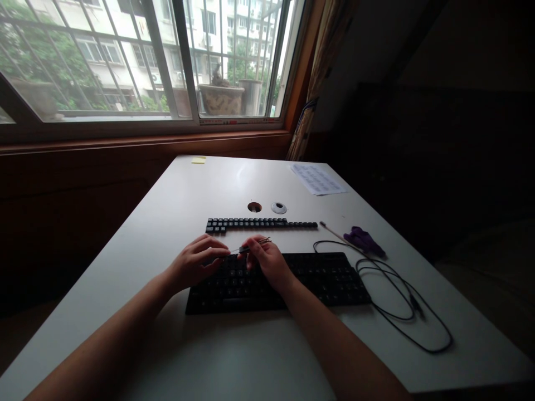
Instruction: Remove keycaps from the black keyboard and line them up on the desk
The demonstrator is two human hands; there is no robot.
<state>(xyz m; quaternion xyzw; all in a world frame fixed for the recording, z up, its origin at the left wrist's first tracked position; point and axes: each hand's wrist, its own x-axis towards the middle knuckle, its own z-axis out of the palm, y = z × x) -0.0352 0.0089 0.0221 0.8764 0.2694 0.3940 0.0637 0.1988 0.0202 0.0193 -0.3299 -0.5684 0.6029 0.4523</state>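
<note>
A black keyboard (326, 278) lies flat in front of me. Above its upper left part, my right hand (267, 262) grips a keycap puller (244, 249) with a dark handle and thin wires pointing left. The fingers of my left hand (198, 259) close in at the wire end of the puller; what sits between those fingertips is too small and dark to make out. Behind the keyboard, loose black keycaps (246, 223) stand lined up in rows.
A black cable (434, 351) loops to the right of the keyboard. Near it are a purple cloth (364, 240) and a thin brush-like stick (332, 230). Further back lie printed sheets (318, 179), a yellow note (198, 160), a round desk hole (254, 207) and its cover (278, 208).
</note>
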